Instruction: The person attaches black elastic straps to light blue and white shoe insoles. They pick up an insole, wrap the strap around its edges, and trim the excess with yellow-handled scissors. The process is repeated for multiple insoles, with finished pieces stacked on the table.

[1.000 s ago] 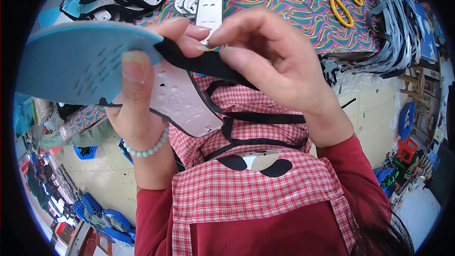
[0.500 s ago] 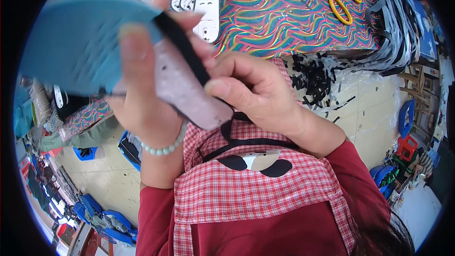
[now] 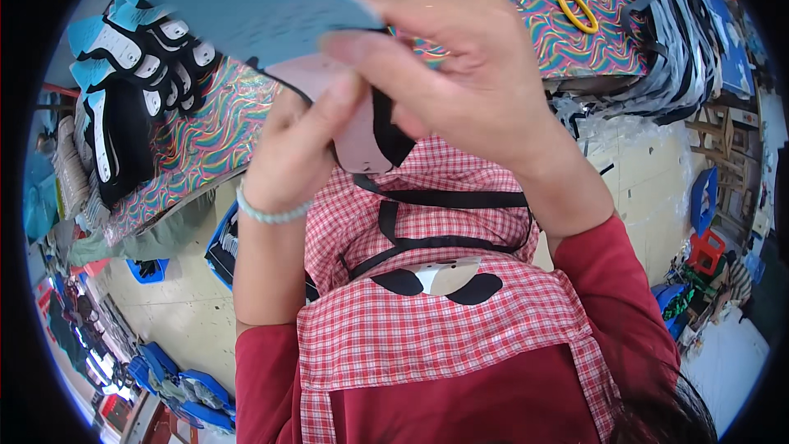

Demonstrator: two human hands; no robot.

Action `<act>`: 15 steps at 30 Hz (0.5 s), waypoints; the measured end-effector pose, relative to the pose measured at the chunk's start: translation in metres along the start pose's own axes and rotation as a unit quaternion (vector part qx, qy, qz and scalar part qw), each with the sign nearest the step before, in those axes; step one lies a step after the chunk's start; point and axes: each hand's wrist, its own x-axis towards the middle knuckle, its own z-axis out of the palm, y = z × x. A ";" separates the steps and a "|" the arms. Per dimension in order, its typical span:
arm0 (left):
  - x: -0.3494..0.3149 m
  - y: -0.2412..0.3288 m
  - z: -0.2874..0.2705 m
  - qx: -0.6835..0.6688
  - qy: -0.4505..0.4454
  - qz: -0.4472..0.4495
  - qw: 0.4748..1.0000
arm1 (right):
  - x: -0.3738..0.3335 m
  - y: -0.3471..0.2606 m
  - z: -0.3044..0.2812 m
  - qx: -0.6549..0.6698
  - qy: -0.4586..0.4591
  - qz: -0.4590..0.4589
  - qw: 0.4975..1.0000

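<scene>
Between my hands is an insole (image 3: 246,12), its broad part blue with small dents and its narrower end pale pink. Black edging (image 3: 392,136) runs along its right side and round toward the pink end. My left hand (image 3: 296,136) grips the insole from below, thumb lying on the pink part. On the other side, my right hand (image 3: 468,57) pinches the insole's right edge where blue meets pink, thumb on its face. The right fingertips behind the insole are partly hidden.
Finished-looking insoles (image 3: 123,49) with black edges lie piled at the left of the patterned table (image 3: 222,127). Yellow-handled scissors (image 3: 583,0) rest at the back right. Grey and black strips (image 3: 694,41) hang off the table's right end. Blue bins (image 3: 193,395) stand on the floor.
The insole has shifted up and turned, its pink end now pointing more downward. My right hand moved up from the pink end's edge to the middle; my left hand slid lower.
</scene>
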 end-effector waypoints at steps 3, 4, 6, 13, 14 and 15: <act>0.002 0.013 0.003 -0.048 -0.051 0.012 0.997 | -0.010 0.008 0.008 0.204 -0.030 0.106 0.973; 0.002 0.015 0.013 -0.054 -0.029 0.045 0.997 | -0.016 0.010 0.014 0.269 -0.012 0.156 0.950; 0.002 0.011 -0.003 0.004 0.016 0.107 0.994 | -0.036 0.023 0.022 0.306 -0.026 0.249 0.918; 0.002 0.014 -0.005 -0.051 0.062 0.186 0.979 | -0.035 0.005 0.011 0.032 -0.052 0.122 0.991; 0.003 0.017 -0.006 -0.117 0.063 0.186 0.974 | -0.036 0.007 0.013 -0.041 -0.066 0.072 0.994; 0.004 0.020 -0.007 -0.183 0.064 0.185 0.963 | -0.038 0.008 0.015 -0.114 -0.079 0.022 0.990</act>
